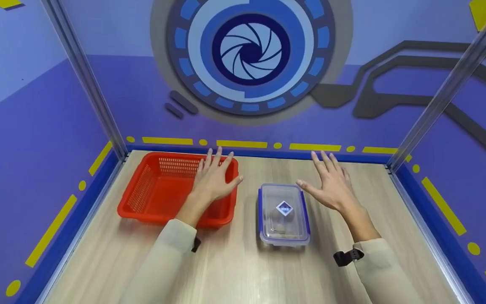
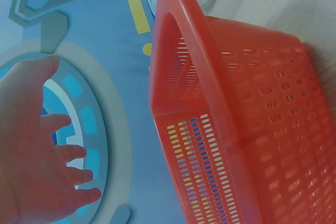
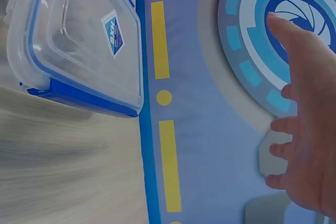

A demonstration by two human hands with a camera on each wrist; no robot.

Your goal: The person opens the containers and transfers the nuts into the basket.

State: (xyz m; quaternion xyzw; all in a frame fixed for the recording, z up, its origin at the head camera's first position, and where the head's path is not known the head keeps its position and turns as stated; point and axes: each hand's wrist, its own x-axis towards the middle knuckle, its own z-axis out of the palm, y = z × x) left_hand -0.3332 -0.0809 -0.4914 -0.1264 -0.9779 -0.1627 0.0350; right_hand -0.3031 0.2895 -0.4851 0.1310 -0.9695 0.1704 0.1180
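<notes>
A red plastic basket (image 1: 158, 198) with slotted sides stands on the left of the table. Over its right part, in the head view, hovers my left hand (image 1: 213, 179), fingers spread and holding nothing. A clear lidded food container (image 1: 283, 228) with blue side clips and a diamond-shaped label sits right of the basket; something inside it is too faint to make out. To the container's upper right my right hand (image 1: 331, 185) is held up with fingers apart, touching nothing. The left wrist view shows the basket (image 2: 252, 103) beside the hand; the right wrist view shows the container (image 3: 84, 40).
The wood-grain table (image 1: 234, 270) is enclosed by printed blue-purple panels at the back and both sides. Metal posts (image 1: 85, 80) rise at the rear corners. A narrow strip of table separates basket and container.
</notes>
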